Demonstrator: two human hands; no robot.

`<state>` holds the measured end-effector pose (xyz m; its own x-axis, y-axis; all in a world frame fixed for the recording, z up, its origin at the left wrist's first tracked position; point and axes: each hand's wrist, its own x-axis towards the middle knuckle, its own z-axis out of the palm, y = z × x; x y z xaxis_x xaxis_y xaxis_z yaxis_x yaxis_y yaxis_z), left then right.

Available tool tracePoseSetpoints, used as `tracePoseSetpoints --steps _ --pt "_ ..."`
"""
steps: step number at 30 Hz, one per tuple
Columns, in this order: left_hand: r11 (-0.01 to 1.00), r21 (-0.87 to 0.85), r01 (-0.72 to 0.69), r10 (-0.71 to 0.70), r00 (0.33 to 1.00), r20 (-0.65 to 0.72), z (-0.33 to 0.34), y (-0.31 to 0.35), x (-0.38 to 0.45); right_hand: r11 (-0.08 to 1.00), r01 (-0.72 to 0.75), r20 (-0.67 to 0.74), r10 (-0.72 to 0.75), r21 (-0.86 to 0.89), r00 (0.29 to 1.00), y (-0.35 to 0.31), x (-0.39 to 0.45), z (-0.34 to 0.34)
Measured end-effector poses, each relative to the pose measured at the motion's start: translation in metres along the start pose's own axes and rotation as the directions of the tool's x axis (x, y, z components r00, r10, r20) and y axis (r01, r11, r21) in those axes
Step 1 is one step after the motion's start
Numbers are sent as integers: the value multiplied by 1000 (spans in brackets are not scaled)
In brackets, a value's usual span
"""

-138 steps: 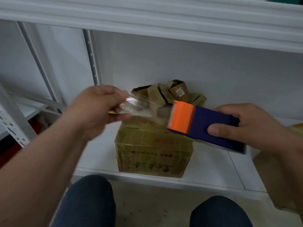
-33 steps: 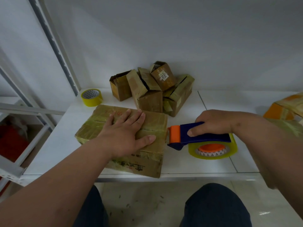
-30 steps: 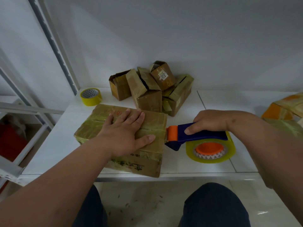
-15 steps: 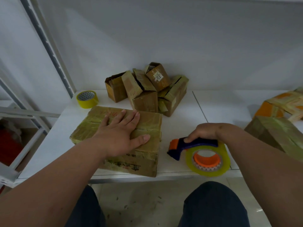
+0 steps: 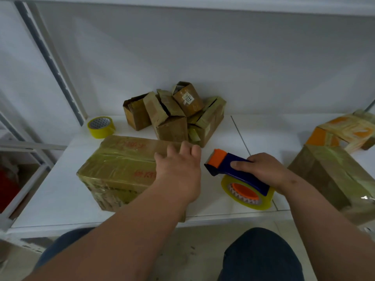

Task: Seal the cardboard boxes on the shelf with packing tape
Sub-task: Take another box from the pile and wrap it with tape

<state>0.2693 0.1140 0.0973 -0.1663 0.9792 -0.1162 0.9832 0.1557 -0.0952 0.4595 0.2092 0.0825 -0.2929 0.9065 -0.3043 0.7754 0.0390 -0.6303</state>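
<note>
Left hand [image 5: 178, 173] slid right along box [image 5: 121, 169], fingers straight, together, flat near its right end; box's long axis runs left-right under them. Just right of those fingertips: dispenser [image 5: 239, 175], off the box, gripped by right hand [image 5: 261, 171], which is nearer

Left hand [image 5: 178, 171] flat, right hand [image 5: 261, 169] gripping
</note>
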Motion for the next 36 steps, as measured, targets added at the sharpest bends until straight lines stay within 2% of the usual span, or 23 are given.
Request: tracePoseSetpoints --steps 4,6,9,14,18,21,26,32,33,34,35,36 --pt "992 112 -52 49 998 29 2 4 -1 994 13 -48 -8 111 999 3 -5 9" --pt "989 120 -85 86 996 -1 8 -3 -4 988 24 -82 -12 153 997 3 -8 9" --pt "986 63 -157 161 984 -75 17 -26 -15 982 25 -123 -2 187 992 6 -10 5" --pt "973 -74 -221 210 969 -132 24 -64 -39 982 32 -131 -7 187 991 8 -15 3" --pt "971 -62 -229 224 971 -88 28 -80 -48 973 42 -107 -18 229 994 1 -18 8" --pt "973 -60 -222 215 970 -113 27 -78 -49 977 66 -108 -44 204 993 -10 -19 11" --pt "927 0 -375 374 926 -47 21 -85 -48 969 119 -119 -95 218 988 -26 -25 9" --pt "946 50 -320 320 947 3 21 -125 -54 943 253 -135 -228 217 964 -37 -40 -3" --pt "953 0 -301 301 953 -5 20 -126 -56 935 278 -132 -254 222 958 -39 -44 -4" --pt "956 -121 -268 265 963 -43 17 -125 -58 926 304 -127 -282 224 951 -41 -48 -4" --pt "916 -337 -218 193 975 -107 10 -122 -60 916 331 -125 -309 226 943 -44 -52 -4" --pt "790 -590 -169 90 983 -160 1 -118 -62 906 357 -125 -336 228 934 -47 -56 -3"
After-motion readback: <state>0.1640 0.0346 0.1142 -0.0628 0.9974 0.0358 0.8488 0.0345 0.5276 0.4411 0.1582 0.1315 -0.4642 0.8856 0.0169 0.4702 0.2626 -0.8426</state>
